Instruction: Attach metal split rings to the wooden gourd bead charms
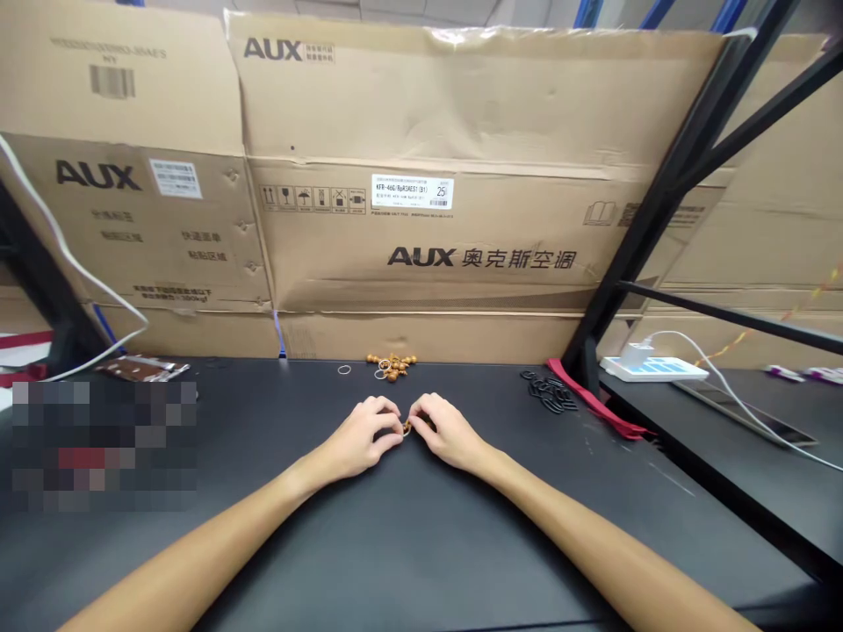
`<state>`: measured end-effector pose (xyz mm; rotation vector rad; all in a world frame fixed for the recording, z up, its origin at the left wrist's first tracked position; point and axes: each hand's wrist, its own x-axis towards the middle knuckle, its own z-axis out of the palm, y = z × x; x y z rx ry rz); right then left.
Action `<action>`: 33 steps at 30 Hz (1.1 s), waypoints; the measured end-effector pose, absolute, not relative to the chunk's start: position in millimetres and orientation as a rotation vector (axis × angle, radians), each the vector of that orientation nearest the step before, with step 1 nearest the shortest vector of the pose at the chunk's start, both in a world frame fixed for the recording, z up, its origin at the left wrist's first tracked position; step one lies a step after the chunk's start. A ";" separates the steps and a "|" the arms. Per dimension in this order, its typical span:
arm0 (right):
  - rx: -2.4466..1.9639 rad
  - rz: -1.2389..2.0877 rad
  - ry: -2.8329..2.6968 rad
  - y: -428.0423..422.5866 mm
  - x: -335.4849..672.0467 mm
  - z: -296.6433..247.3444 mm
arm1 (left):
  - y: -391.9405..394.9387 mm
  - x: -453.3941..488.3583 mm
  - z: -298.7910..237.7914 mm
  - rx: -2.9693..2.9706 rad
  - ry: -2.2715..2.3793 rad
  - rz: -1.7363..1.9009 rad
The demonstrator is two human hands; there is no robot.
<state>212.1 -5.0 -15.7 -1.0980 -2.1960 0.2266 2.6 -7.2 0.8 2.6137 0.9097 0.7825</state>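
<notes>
Near the middle of the black table, my left hand [362,439] and my right hand [451,432] meet from either side at a small pale ring with a brown piece on it [407,428]. The fingertips of both hands pinch it, and they hide most of its shape. Just beyond my hands lies a small heap of shiny brown bead-like pieces [393,372], with pale rings among them. A single thin ring [343,369] rests on the table to the left of that heap.
Black loop-shaped pieces [551,394] lie piled at the right, beside a red strap [596,405] and a black metal frame [588,338]. A white power strip [655,369] with a cable sits farther right. Large cardboard boxes [421,303] wall off the back. A brown-and-silver packet [145,368] lies left.
</notes>
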 end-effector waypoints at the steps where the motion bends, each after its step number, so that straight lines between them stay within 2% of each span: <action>1: -1.100 0.223 -2.184 -5.6 211.9 -15.2 | -5.9 1.7 0.3 2.636 0.937 0.780; 9: -1.229 0.071 -2.162 -2.1 215.8 -14.9 | 12.0 -11.3 1.3 2.717 1.329 0.927; 16: -1.254 0.023 -2.200 -1.6 215.1 -16.3 | -1.7 -6.1 5.9 2.873 0.998 0.671; 23: -1.297 -0.013 -2.241 -4.1 215.2 -14.0 | 3.2 -7.8 -2.9 2.801 1.280 0.602; 33: -1.388 -0.104 -2.210 39.2 222.2 -22.7 | 3.6 -8.5 -5.8 2.810 1.289 0.614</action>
